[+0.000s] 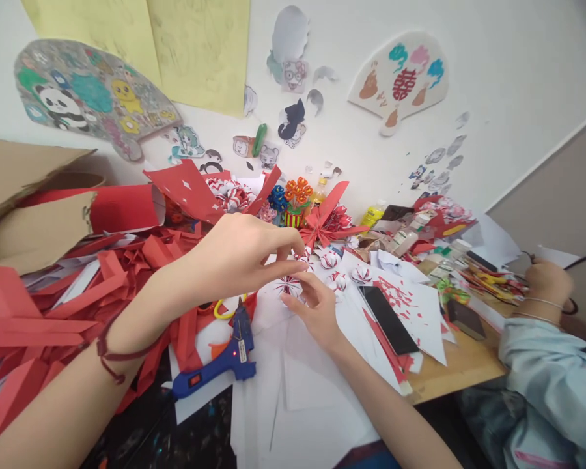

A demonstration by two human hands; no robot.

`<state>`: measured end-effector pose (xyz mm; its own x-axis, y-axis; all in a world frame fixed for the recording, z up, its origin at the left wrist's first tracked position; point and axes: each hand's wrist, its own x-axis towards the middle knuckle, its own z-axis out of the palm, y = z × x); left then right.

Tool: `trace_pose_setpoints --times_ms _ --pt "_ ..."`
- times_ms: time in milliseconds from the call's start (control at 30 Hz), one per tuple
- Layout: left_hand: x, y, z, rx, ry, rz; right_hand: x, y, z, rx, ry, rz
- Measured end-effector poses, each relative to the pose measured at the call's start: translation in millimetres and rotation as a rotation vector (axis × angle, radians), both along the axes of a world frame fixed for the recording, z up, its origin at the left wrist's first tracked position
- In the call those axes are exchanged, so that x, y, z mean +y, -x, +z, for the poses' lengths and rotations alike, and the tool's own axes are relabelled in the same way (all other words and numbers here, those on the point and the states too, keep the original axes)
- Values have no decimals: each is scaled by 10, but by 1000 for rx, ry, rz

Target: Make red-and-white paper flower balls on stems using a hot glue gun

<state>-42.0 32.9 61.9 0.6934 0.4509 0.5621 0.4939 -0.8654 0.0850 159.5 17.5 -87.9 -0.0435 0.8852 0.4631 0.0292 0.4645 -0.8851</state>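
Over the middle of the table, my right hand [320, 309] pinches a small red-and-white striped paper flower [289, 285] between thumb and fingers. My left hand [244, 254] reaches in from above, its thumb and bent fingers closed together just over the flower. Whatever may be between those fingertips is too small to make out. Several more striped paper balls [362, 273] lie on white sheets [312, 371] beyond my right hand. Below my left wrist lies a blue hot glue gun [219, 365] with its small red light on.
Folded red paper strips [29, 326] pile up at the left beside cardboard [34, 241]. A black phone [388, 319] lies right of my hands near red scraps [395, 296]. Paper bouquets and bottles line the wall. At far right, another person's hand [547, 283] works.
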Motion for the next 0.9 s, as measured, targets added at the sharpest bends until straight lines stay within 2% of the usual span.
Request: trace_pose_setpoints --times_ms 267,900 --pt "-69 -2 46 -11 -56 -107 -8 -9 9 -12 -4 13" --pt "-98 -14 58 105 -93 -21 -14 -15 7 11 -9 15"
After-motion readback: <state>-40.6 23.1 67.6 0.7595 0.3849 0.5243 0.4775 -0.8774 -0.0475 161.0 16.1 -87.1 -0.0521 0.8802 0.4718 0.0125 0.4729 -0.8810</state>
